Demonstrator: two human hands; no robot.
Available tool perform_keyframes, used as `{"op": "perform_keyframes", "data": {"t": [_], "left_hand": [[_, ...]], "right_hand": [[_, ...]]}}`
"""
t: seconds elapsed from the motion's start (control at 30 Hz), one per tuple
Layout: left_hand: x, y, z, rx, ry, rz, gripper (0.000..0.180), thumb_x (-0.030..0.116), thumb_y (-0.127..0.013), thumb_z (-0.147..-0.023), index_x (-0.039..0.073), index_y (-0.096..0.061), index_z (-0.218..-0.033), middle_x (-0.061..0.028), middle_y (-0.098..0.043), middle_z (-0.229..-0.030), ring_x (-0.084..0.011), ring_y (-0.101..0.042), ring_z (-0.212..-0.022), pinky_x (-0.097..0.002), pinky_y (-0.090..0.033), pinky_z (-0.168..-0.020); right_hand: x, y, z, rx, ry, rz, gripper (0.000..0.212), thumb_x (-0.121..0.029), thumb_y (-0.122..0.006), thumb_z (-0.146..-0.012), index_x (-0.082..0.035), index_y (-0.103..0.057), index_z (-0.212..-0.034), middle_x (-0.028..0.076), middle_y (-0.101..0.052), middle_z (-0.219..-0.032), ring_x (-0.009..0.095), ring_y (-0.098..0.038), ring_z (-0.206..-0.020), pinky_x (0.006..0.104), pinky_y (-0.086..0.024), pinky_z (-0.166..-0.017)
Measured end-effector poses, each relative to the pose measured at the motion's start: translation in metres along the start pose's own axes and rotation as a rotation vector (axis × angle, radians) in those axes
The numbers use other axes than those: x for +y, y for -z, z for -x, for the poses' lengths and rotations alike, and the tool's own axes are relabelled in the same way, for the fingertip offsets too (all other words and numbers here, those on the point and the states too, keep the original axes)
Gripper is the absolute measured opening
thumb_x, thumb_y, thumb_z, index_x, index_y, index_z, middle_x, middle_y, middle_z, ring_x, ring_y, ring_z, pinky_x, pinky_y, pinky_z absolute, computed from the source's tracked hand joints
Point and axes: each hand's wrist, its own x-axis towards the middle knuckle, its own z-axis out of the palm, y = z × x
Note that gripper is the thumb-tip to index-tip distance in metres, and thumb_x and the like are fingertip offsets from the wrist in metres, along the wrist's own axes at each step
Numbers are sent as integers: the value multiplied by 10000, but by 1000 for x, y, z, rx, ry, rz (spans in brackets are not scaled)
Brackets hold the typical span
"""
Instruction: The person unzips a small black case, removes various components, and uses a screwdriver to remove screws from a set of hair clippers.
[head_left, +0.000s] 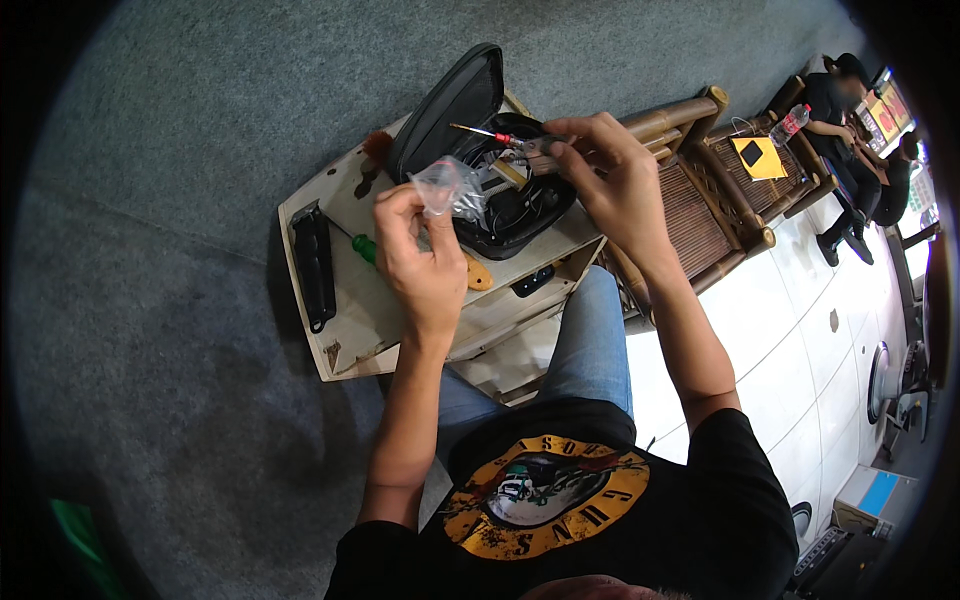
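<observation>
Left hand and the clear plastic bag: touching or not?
Touching. The head view shows the left hand pinching the clear plastic bag between thumb and fingers, with no gap.

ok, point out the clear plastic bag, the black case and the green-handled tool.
Clear plastic bag [453, 187]: head view, on its crumpled middle.
Black case [446, 115]: head view, on its raised lid.
Green-handled tool [364, 248]: head view, on the handle.
</observation>
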Motion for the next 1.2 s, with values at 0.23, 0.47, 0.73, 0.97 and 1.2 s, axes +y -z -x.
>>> {"op": "perform_keyframes", "data": {"t": [0.23,0.47,0.73,0.97,1.2], "left_hand": [[-5,10,16,132,85,125,259,-3,-611,-1125,-14,-448,-1325,-180,-643,-1263,-237,-733,-1169,-336,-635,-977],[-10,18,20,205,93,103,258,23,-570,-1137,-23,-431,-1349,-219,-669,-1307,-240,-741,-1169,-381,-670,-981],[-4,19,20,240,206,211,245,68,-560,-1155,-8,-439,-1354,-212,-682,-1295,-231,-743,-1157,-388,-674,-970],[-2,18,18,218,256,239,253,68,-558,-1151,-1,-434,-1360,-200,-668,-1299,-235,-736,-1167,-406,-673,-978],[0,18,17,237,243,269,244,44,-530,-1141,-7,-423,-1355,-210,-629,-1337,-235,-698,-1226,-417,-657,-1010]], "right_hand": [[-3,-13,-6,-197,189,175,209,-23,-761,-991,-25,-817,-1193,154,-727,-1008,343,-755,-877,443,-598,-783],[6,-22,-9,-296,149,330,228,-125,-780,-959,-26,-832,-1158,139,-761,-1029,352,-706,-1000,478,-563,-931],[3,-26,-7,-320,246,577,213,-152,-793,-951,-41,-824,-1131,108,-738,-1077,315,-682,-1083,446,-540,-962],[-3,-32,-2,-239,318,617,208,-164,-806,-951,-45,-821,-1122,97,-700,-1103,295,-665,-1085,431,-526,-954],[-8,-36,-8,-436,411,496,206,-119,-812,-893,-69,-858,-1087,74,-665,-1070,260,-622,-1053,396,-497,-938]]}}
